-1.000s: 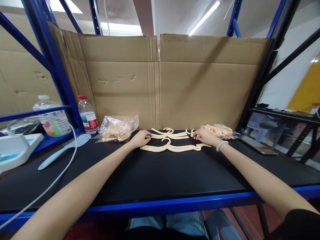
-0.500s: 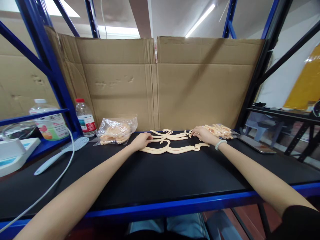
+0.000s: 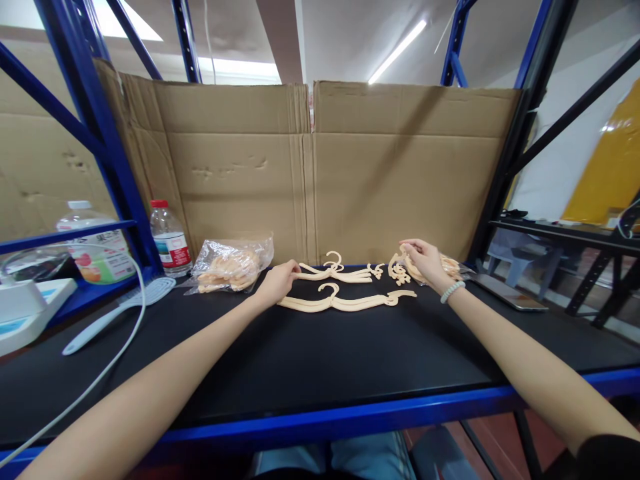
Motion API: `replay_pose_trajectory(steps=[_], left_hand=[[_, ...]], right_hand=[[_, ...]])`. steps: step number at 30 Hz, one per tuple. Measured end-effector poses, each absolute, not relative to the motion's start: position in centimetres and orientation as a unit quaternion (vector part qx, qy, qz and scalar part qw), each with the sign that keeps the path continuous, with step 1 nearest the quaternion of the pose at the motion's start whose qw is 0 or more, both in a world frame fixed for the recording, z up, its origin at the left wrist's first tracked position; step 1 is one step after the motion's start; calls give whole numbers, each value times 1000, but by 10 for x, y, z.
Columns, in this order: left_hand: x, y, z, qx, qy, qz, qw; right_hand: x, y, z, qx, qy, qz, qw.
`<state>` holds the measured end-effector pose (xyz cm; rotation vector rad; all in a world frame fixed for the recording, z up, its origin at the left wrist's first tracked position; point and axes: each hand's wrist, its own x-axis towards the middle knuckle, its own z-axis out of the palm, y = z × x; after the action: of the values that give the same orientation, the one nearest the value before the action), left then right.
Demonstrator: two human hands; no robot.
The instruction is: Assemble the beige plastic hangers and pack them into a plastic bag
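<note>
Cream-coloured hanger pieces lie in two groups on the black tabletop (image 3: 320, 360). The front group (image 3: 310, 305) has one hook standing toward the back, and a small curved piece (image 3: 401, 294) touches its right end. Behind it, the back group (image 3: 350, 276) shows overlapping hooks. My left hand (image 3: 281, 279) pinches the left end of the back group. Small knobbly parts (image 3: 375, 271) lie just right of that group. My right hand (image 3: 424, 260) is closed on a cream piece near more curved parts (image 3: 399, 271), in front of a bag of cream pieces (image 3: 450, 267).
A clear plastic bag of cream pieces (image 3: 233, 267) lies at the back left, beside a red-capped bottle (image 3: 171, 243). Further left are a pale blue brush (image 3: 125, 310) and a white cable (image 3: 135, 327). A phone (image 3: 510, 293) lies right. Cardboard (image 3: 400, 180) stands behind.
My right hand has moved right and slightly up, away from the back hangers, uncovering small parts. My left hand has stayed at the left end of the back group.
</note>
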<state>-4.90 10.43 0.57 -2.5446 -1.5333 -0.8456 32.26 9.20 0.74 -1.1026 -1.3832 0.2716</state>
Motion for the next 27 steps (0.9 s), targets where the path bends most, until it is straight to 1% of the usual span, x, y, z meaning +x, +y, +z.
replay_pose_trajectory(steps=[4,10,15,19,22,27], left_hand=[[-50,96,13,-808,-500,-309,32],[-50,86,26,-795,-498,-345,22],[-47,72,31,-817,-483,-314,0],[-47,56,17,-849,-451,-276,-22],[-48,48,4,-859,-420,-291,-33],[-49,46,0,-842,-420,-338,-20]], right_hand=[[312,74,17,-418,-575,253,657],[301,58,25,-410,-551,373,624],[295,53,21,-416,-529,396,625],[290,56,13,-446,-484,404,635],[288,59,6,-447,-459,439,629],[287,63,-4,-413,-486,498,587]])
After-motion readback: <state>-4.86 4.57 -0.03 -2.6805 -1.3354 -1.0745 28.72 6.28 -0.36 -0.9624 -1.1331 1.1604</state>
